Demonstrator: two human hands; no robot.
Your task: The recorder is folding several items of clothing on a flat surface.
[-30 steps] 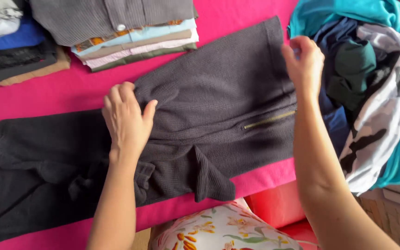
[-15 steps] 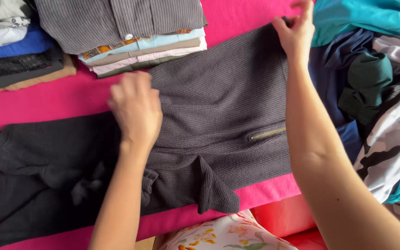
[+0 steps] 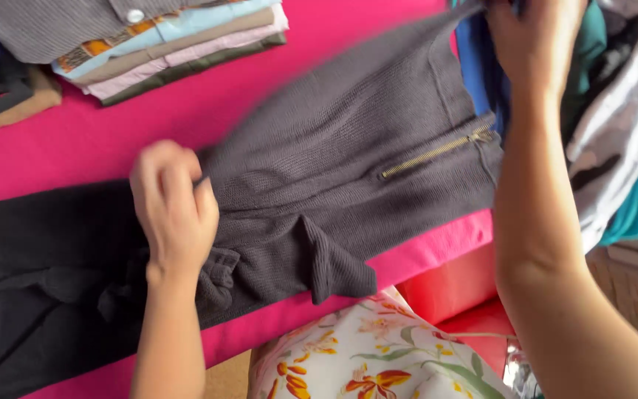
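Two bare hands are working a dark grey knit cardigan (image 3: 334, 162) that's spread across a hot-pink bedcover (image 3: 105, 133). Closest to the camera there's a floral-print cushion (image 3: 363, 362) and something red (image 3: 452, 295) tucked under the edge. Just above that the knit's cuffed sleeve end (image 3: 334, 266) flops toward the front edge.

Left hand (image 3: 173, 214) sits palm-down, forearm coming straight up from the bottom, fingers curled in and pinching a fold of the knit near its middle. Right hand (image 3: 537, 44) is way out at the far right, arm stretched long, fingers clenched on the garment's top hem and lifting it, so the fabric runs taut between the two grips. A brass zipper (image 3: 433, 153) lies diagonally near the right forearm.

Looks to me like the smoothing-and-folding stage, mid-stretch. Next bit probably wants both grips kept firm and level so the panel lands flat without bunching.

Further back: a neat stack of folded shirts (image 3: 156, 44) top left, and a jumbled heap of unfolded clothes (image 3: 622, 111) on the right, teal, white and navy.
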